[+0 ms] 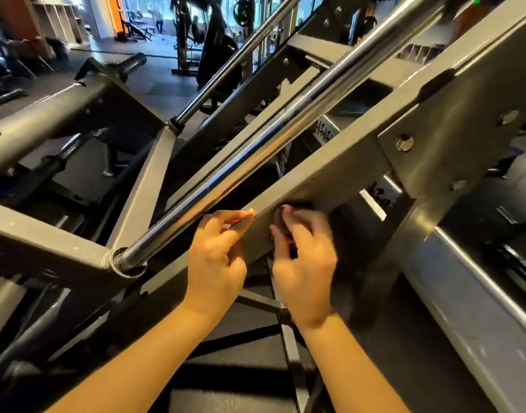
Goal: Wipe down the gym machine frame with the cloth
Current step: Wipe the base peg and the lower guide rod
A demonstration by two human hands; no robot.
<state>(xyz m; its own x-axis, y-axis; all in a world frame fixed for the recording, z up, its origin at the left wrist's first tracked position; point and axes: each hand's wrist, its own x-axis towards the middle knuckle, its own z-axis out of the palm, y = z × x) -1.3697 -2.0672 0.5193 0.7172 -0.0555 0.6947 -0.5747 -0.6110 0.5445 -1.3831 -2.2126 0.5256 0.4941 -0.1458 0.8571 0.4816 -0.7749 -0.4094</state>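
L forearm (142,353) and R forearm (345,362), both bare, are reaching up from the bottom edge of view, nearest the lens. Black floor (241,368) is showing between them.

L hand (217,257): grip is hooking over the upper edge of the grey frame beam (330,174). Fingertips (244,216) are curling onto that edge and the palm is sitting below it, so it is grasping the beam.

R hand (303,263): motion-blurred. Grip is clenching a small dark cloth (281,220), fingers curled round it, and is pressing it against the side face of the same beam, just beside L hand. Cloth is mostly hiding under the fingers; only a dark wad is peeking out at the fingertips. Fabric detail: can't tell.

Frame beam is running diagonally, rising toward upper R of view, and is meeting a bolted plate (452,138) w/ hex bolts (404,143).

Chrome rod (255,150) is lying parallel to the beam, just above it. Its lower end is sitting in a welded socket (127,260) on a grey cross member (47,239), near L hand but apart from it. 2nd chrome rod (226,70) is running parallel, farther back.

Bkgd: other gym machines (208,40) are standing well apart, blurred.
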